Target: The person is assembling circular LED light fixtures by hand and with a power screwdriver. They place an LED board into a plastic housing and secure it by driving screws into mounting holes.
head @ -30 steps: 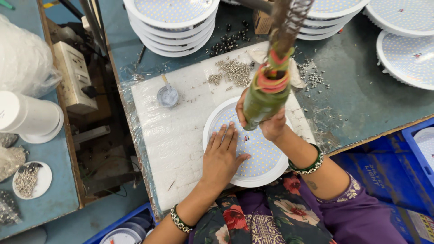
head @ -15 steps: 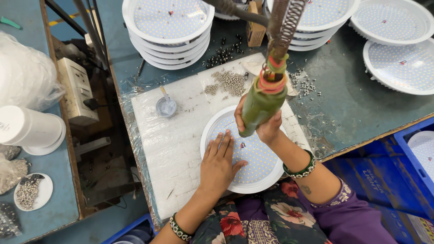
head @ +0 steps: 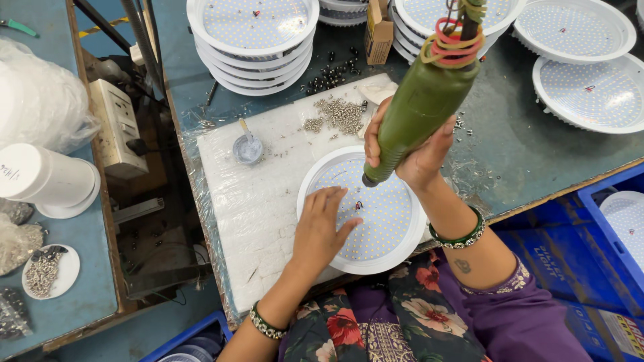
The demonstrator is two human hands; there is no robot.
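Here, a green electric screwdriver (head: 421, 107) is gripped by the right hand (head: 414, 151), whose fingers are wrapped tightly around the lower part of the tool's body. The tool is held tilted, its tip pointing down and toward the left hand, just above the face of a round white LED light panel (head: 386, 218). Coloured rubber bands are wound around the tool's upper end, well above the right hand.

The left hand (head: 322, 228) is laid flat on the panel with its fingers spread apart, nothing being clasped in it; the panel is pressed down under the palm. A small dark screw (head: 358, 205) is seen on the panel just beyond the left fingertips, below the tool's tip.

The panel is set on a white foam pad (head: 248, 214) on the tabletop (head: 516, 147). Beyond both hands, a loose heap of silver screws (head: 339, 115) is scattered on the pad, and a small round cup (head: 247, 148) is placed farther out from the left hand. Stacks of similar white panels (head: 252, 33) are ranged well beyond the hands.
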